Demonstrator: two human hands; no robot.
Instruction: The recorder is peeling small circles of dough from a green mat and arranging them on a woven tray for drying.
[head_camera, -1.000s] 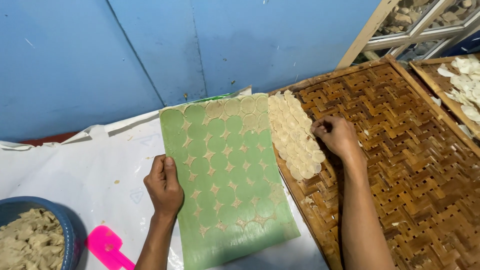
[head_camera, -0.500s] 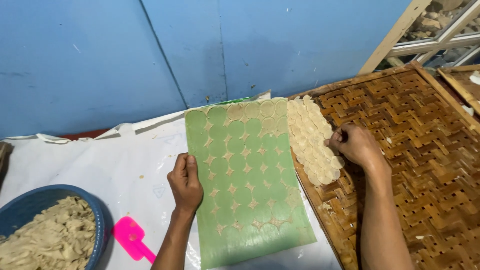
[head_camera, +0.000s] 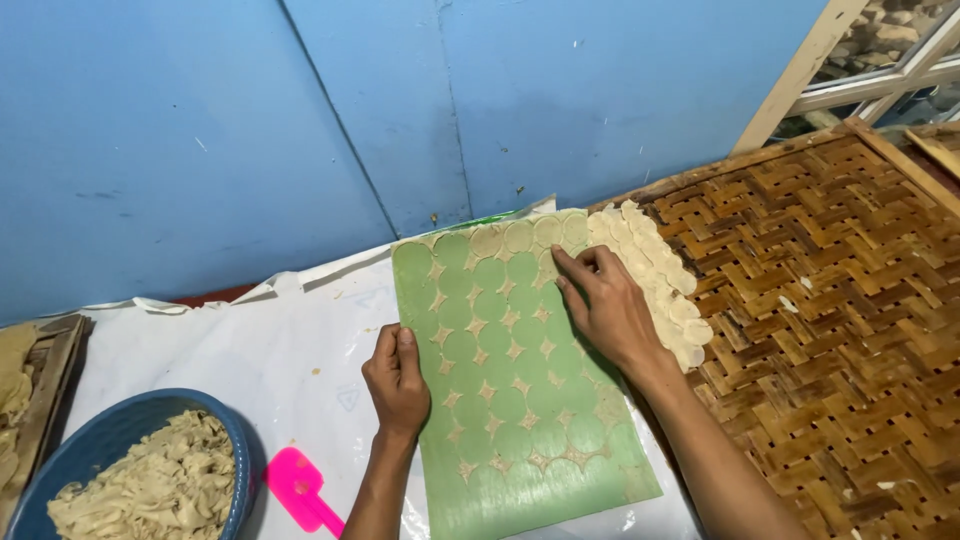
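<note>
So the big change here is the right hand (head_camera: 607, 308): a moment back it was over at the row of pale dough rounds (head_camera: 655, 280) lined up along the near-left edge of the woven bamboo tray (head_camera: 830, 300), and now it's come back across onto the green sheet (head_camera: 520, 380), fingertips curled and pinching at a round near the far right corner of it. Can't quite tell if the piece is actually lifted yet, the fingers cover it. The far rows of the sheet keep their pale discs in the circles, while most of the nearer circles show bare green with only the little star-shaped scraps between them, so it looks like the person is working through the last rounds, one trip per piece. The left hand (head_camera: 396, 378) hasn't budged, it's flat with fingers together, pressing down the left edge of the sheet to keep it from sliding on the white plastic cover (head_camera: 200, 350). Over on the near left there's a blue bowl (head_camera: 60, 470) heaped with dough trimmings (head_camera: 150, 490) and a pink scraper (head_camera: 300, 488) lying just beside it, neither being touched.
</note>
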